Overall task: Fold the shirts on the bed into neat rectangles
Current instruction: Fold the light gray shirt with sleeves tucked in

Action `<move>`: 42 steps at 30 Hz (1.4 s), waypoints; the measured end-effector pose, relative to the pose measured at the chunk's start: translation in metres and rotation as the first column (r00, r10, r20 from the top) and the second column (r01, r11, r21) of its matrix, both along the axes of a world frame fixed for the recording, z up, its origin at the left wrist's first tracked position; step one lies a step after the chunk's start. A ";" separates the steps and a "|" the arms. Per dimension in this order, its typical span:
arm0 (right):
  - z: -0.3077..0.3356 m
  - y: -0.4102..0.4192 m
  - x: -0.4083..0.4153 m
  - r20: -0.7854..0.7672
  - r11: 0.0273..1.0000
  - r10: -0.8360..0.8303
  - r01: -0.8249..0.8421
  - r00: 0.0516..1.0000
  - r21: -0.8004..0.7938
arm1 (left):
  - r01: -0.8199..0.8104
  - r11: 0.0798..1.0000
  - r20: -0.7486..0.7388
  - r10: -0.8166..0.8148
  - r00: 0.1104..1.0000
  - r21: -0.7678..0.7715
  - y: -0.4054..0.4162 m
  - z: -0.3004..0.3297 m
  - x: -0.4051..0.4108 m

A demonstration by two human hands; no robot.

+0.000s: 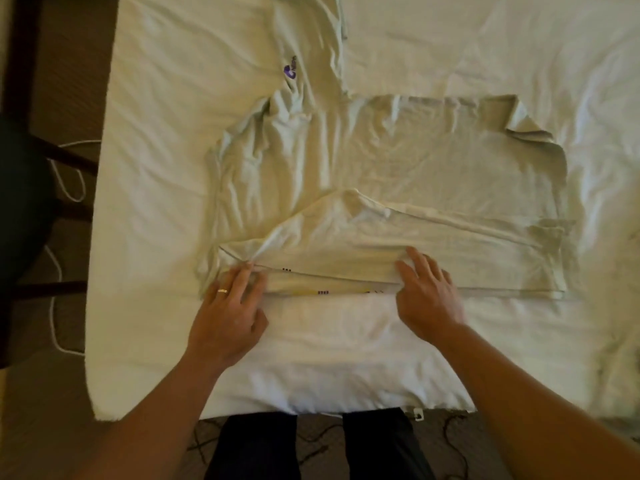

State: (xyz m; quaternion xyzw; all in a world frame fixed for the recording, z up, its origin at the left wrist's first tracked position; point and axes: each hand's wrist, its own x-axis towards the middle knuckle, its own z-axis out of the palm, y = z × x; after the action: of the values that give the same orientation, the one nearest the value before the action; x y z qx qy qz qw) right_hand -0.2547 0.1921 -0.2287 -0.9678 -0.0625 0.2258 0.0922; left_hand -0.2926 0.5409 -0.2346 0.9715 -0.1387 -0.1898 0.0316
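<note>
At 6 o'clock on the bed (145, 202), our left hand (227, 318) and right hand (427, 299) press flat, fingers straight, on the shirt (415, 161) fold.

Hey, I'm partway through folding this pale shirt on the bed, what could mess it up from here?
The folded strip under your left hand and right hand runs slanted, so the rectangle may come out crooked. The shirt overlaps a second shirt at its far left, which might drag along.

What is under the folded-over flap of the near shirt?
Under the flap, the shirt's lower layer shows dark and yellow print marks at the near edge; the rest is covered.
</note>
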 end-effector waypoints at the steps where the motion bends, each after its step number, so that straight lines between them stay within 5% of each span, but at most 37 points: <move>1: -0.001 0.021 0.003 -0.007 0.999 0.037 -0.037 0.999 0.022 | 0.006 1.000 0.009 -0.006 1.000 -0.011 0.004 -0.002 -0.004; 7: -0.002 0.098 0.030 0.011 0.976 0.206 -0.206 0.978 0.070 | -0.087 0.991 0.224 0.107 0.969 -0.097 0.007 0.004 0.023; 20: -0.004 0.075 0.067 -0.051 0.957 0.258 -0.249 0.965 0.149 | -0.405 0.907 0.107 0.395 0.913 0.111 0.015 -0.001 0.075; 23: -0.007 0.037 0.093 0.033 0.971 0.166 -0.169 0.986 0.170 | -0.433 0.896 0.139 0.418 0.898 0.102 -0.010 0.005 0.092; 31: -0.011 -0.134 0.188 0.103 0.983 -0.147 0.134 0.984 0.125 | -0.126 0.983 0.142 0.145 0.979 -0.136 -0.165 -0.009 0.201; 35: -0.020 -0.195 0.233 0.039 0.953 -0.268 0.259 0.962 0.156 | -0.178 0.976 0.067 0.188 0.980 -0.127 -0.227 -0.020 0.253; 42: -0.018 -0.242 0.282 0.095 0.853 -0.513 0.494 0.853 0.166 | -0.155 0.987 0.172 0.160 0.972 -0.038 -0.237 -0.028 0.319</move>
State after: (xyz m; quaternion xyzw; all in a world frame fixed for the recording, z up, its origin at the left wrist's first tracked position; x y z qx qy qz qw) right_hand 0.0271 -0.0502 -0.2468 -0.9548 0.1721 0.1227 0.2091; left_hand 0.0265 0.3036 -0.2629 0.9918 -0.0657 -0.0992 0.0459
